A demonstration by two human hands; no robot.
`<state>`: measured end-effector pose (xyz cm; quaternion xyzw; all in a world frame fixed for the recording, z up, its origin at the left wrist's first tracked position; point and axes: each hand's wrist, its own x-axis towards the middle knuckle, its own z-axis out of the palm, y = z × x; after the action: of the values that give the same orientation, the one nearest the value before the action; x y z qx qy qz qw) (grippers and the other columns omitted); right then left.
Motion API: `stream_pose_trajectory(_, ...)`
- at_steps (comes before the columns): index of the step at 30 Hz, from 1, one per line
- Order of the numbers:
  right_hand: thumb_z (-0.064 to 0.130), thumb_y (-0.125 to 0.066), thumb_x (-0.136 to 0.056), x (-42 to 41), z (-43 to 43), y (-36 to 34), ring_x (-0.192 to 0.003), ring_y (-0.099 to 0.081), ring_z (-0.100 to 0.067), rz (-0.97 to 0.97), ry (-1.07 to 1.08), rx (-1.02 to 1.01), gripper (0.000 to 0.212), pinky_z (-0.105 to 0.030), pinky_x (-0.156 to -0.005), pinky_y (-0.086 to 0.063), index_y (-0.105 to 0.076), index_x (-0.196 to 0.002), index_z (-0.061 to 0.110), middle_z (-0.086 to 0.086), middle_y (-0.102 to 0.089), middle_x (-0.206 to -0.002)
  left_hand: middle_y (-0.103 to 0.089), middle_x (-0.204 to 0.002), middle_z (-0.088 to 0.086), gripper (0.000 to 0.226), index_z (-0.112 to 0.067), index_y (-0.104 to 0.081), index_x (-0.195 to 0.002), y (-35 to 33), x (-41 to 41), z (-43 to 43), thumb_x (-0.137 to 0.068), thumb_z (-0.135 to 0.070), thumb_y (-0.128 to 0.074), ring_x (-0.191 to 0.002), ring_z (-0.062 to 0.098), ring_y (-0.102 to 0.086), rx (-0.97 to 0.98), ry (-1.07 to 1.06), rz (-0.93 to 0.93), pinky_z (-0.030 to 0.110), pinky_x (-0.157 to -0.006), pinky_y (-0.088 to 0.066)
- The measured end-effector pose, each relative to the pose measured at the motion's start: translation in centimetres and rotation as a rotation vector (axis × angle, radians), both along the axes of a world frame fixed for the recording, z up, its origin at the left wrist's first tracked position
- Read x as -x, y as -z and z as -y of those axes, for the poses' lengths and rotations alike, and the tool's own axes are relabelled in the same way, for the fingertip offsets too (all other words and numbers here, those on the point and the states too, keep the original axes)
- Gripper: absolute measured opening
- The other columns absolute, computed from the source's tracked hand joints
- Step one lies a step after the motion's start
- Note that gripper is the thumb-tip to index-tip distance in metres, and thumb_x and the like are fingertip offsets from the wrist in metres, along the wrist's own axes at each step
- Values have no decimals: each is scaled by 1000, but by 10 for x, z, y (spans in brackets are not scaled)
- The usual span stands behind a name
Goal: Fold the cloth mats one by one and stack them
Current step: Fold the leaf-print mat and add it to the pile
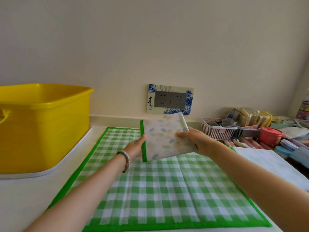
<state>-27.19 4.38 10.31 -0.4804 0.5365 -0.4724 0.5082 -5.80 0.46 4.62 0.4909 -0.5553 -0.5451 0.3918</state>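
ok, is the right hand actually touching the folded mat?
Touching. The head view shows the right hand pinching the folded mat at its right edge, with the thumb lying on the leaf-print face.

A yellow tub (pixel 41 131) stands at the far left on a white raised ledge (pixel 50 171) with a rounded corner, beside the pale table (pixel 25 198). Behind it rises a plain cream wall (pixel 150 39). Low on the wall sits a blue-and-white decorated plate (pixel 170 99) framing two grey sockets side by side. At the far right is a white slatted basket (pixel 217 131) with dark items inside, and just beside it a red lidded pot (pixel 270 136). Behind them lie what seem to be clear-wrapped packets (pixel 247 118). A white sheet (pixel 267 164) lies nearer, at the right edge.
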Motion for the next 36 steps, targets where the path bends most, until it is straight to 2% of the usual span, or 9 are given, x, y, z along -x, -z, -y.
stream_pose_trajectory(2, 7, -58, -90, 21, -16, -14, -80, -67, -24, -26, 11, 52, 29, -33, -65, -60, -54, -119, 8, -13, -68, -104, -68, -98, 5, 24, -12, -63, -93, -17, 18, -11, -94, -34, -51, -87, 20, -64, -57, 22, -201, 34, -76, -53)
stream_pose_trajectory(4, 8, -58, -90, 44, -30, -26, -80, -67, -24, -50, 35, 82, 32, -32, -65, -60, -54, -121, 8, -13, -67, -106, -66, -88, 3, 14, -11, -62, -90, -31, 39, -19, -92, -23, -55, -78, 17, -63, -35, 56, -272, 27, -66, -52)
stream_pose_trajectory(10, 12, -59, -90, 125, -75, -50, -83, -66, -24, -139, 162, 46, 28, -29, -64, -59, -57, -117, 9, -11, -68, -106, -69, -91, 6, 18, -7, -62, -103, -58, 114, -40, -87, -17, -62, -77, 17, -66, -38, 195, -367, 24, -59, -56)
stream_pose_trajectory(19, 15, -66, -85, 231, -120, -48, -71, -62, -21, -257, 432, -148, 33, -26, -52, -55, -57, -117, 16, -8, -65, -91, -68, -72, 1, 1, -11, -61, -90, -56, 225, -73, -89, -11, -60, -54, 11, -65, -154, 360, -391, 22, -50, -56)
stream_pose_trajectory(22, 14, -66, -85, 250, -126, -35, -71, -61, -20, -287, 446, -226, 33, -28, -58, -55, -54, -115, 18, -7, -63, -88, -66, -82, 6, 1, -8, -61, -88, -44, 246, -77, -87, -8, -62, -56, 12, -65, -191, 350, -351, 22, -47, -55)
stream_pose_trajectory(24, 12, -65, -86, 260, -127, -25, -76, -60, -22, -279, 449, -253, 30, -34, -75, -54, -53, -113, 16, -9, -62, -89, -65, -81, 8, 3, -6, -60, -86, -35, 255, -79, -86, -7, -63, -49, 10, -65, -217, 347, -325, 22, -45, -54)
stream_pose_trajectory(28, 19, -71, -81, 277, -122, -8, -96, -64, -30, -367, 476, -345, 40, -41, -92, -51, -60, -118, 8, -17, -66, -112, -66, -80, 8, 7, -7, -59, -84, -22, 264, -80, -84, -6, -66, -49, 9, -65, -235, 332, -258, 22, -46, -55)
stream_pose_trajectory(31, 28, -76, -76, 286, -115, 4, -107, -62, -31, -433, 471, -401, 47, -43, -97, -49, -62, -118, 12, -15, -65, -115, -66, -79, 8, 8, -8, -59, -84, -16, 268, -80, -84, -7, -67, -50, 9, -65, -237, 311, -210, 20, -44, -53)
stream_pose_trajectory(36, 33, -78, -73, 291, -109, 13, -108, -57, -27, -495, 494, -428, 56, -40, -100, -47, -60, -122, 15, -10, -60, -118, -65, -75, 8, 9, -6, -58, -87, -12, 270, -79, -84, -6, -67, -45, 9, -64, -244, 276, -211, 21, -45, -54)
